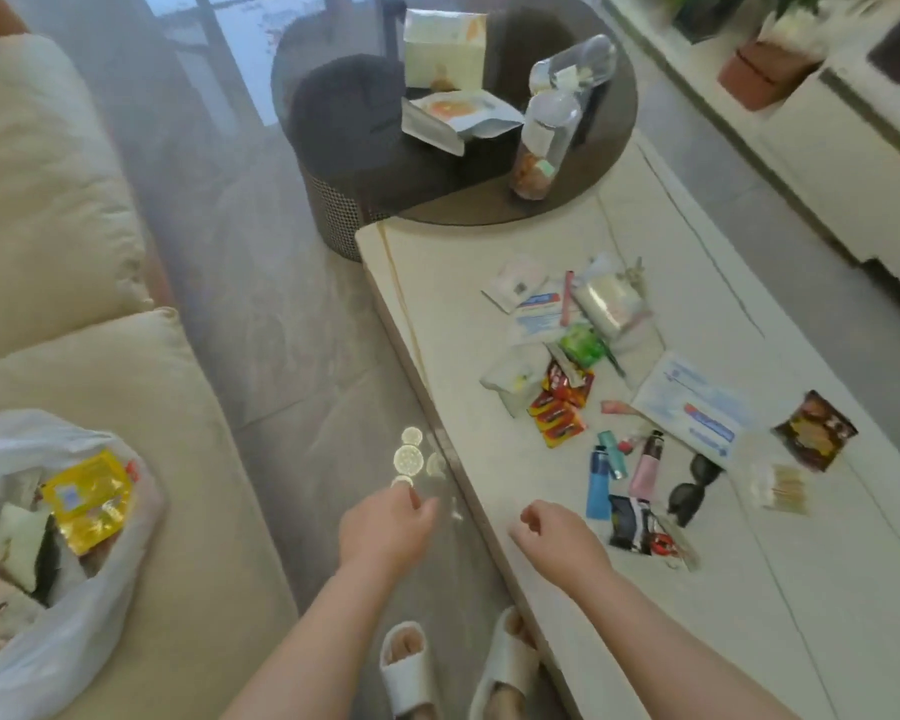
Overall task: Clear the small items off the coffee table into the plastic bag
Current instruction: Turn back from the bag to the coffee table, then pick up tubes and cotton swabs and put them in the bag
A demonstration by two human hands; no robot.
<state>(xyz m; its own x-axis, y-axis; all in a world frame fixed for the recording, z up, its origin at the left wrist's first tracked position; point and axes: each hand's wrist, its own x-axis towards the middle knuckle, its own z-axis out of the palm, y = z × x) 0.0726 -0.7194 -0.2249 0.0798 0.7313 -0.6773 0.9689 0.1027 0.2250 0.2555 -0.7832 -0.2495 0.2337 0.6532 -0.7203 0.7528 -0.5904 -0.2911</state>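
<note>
Head view: fingers of the left hand (385,532) curl loosely with thumb near the fingertips, holding nothing that can be seen; it hangs over the grey floor between sofa and table. Fingers of the right hand (557,537) are likewise loosely curled and hold nothing, just above the near edge of the white rectangular coffee table (489,283). Nearest the right hand: one dark printed packet (628,522), one blue squeeze tube (598,483), one pink tube with a dark cap (648,467), one small teal tube (613,453), one pair of black sunglasses (692,491). Farther out: one bundle of cotton swabs in clear wrap (783,488), one brown foil snack pouch (814,428), one large white-and-blue flat packet (697,405), a cluster of red sachets (559,405) (roughly four; overlap prevents an exact count), one green wrapper (583,345), one white tissue pack (510,381), and a far pile of white packets and a clear pouch (567,301), count unclear. The white plastic bag (58,641) sits open on the beige sofa (74,226), well apart from the table, already holding one yellow foil packet (87,501) and several other packets. Judgement: task partly done, perhaps a third; well over a dozen items left on the table. Items on the round dark side table (619,122) appear outside the job.
</note>
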